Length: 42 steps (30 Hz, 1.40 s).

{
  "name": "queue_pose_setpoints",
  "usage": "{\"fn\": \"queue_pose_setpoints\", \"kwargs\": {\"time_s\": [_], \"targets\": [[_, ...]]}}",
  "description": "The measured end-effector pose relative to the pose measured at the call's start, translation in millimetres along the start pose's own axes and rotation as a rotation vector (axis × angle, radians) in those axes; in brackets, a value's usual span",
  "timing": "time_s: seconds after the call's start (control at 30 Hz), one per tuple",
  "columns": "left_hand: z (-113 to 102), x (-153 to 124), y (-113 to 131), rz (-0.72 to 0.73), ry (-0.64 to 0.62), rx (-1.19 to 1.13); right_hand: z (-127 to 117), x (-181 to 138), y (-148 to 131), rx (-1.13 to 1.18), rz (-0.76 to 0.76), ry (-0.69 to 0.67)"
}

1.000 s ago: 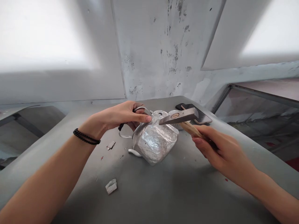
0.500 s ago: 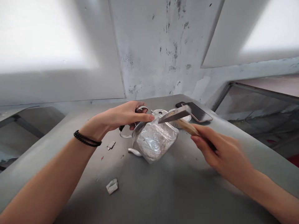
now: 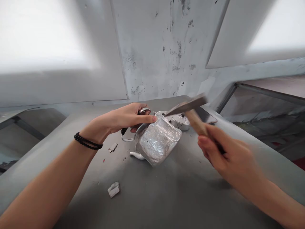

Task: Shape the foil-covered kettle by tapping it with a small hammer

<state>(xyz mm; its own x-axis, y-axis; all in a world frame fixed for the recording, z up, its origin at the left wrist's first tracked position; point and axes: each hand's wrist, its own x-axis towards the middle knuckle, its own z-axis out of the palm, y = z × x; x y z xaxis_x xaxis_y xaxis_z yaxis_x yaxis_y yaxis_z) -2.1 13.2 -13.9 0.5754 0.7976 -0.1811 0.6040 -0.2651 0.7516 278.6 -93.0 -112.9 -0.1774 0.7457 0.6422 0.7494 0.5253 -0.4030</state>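
Observation:
In the head view, a dented silver metal teapot [image 3: 158,140] lies tipped on the grey table, its curved spout [image 3: 137,155] sticking out at the lower left. My left hand [image 3: 133,116] is closed on the teapot's upper left side, thumb pressed near its top edge and fingers by a bent metal strip. A handle with a black part shows below that hand. My right hand [image 3: 221,152] grips the wooden handle of a hammer [image 3: 195,103], whose head is raised above the teapot's upper right; its thin end overlaps the teapot's top edge, and contact is unclear.
Behind the teapot stands a round perforated metal strainer with a lid [image 3: 181,121]. A phone [image 3: 207,116] lies partly behind the hammer. Pale broken pieces [image 3: 113,190] and small crumbs are scattered at the left. A stained wall [image 3: 154,63] rises behind the table.
The hammer in my right hand has lifted up and to the right, off the front of the teapot, uncovering the strainer. My left hand and the teapot have hardly moved.

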Motion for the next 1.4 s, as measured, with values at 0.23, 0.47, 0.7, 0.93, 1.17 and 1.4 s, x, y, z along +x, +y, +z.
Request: {"fn": "queue_pose_setpoints", "kwargs": {"time_s": [0.23,0.47,0.7,0.93,1.17,1.4], "targets": [[0,-1,2,-0.016,0.0,-0.009,-3,1,-5,-0.015,-0.047,-0.008],[2,-3,7,-0.007,-0.009,0.0,-5,1,-5,-0.052,-0.125,-0.069],[2,-3,6,-0.014,0.004,-0.001,-6,0,-7,-0.039,-0.105,-0.034],[3,-3,7,0.012,-0.011,-0.009,-9,-2,-8,-0.064,-0.057,0.027],[2,-5,9,-0.012,-0.002,0.027,-5,-2,-6,-0.104,-0.183,-0.072],[2,-6,10,0.007,-0.025,0.036,-8,-3,-9,-0.049,-0.09,-0.025]]}}
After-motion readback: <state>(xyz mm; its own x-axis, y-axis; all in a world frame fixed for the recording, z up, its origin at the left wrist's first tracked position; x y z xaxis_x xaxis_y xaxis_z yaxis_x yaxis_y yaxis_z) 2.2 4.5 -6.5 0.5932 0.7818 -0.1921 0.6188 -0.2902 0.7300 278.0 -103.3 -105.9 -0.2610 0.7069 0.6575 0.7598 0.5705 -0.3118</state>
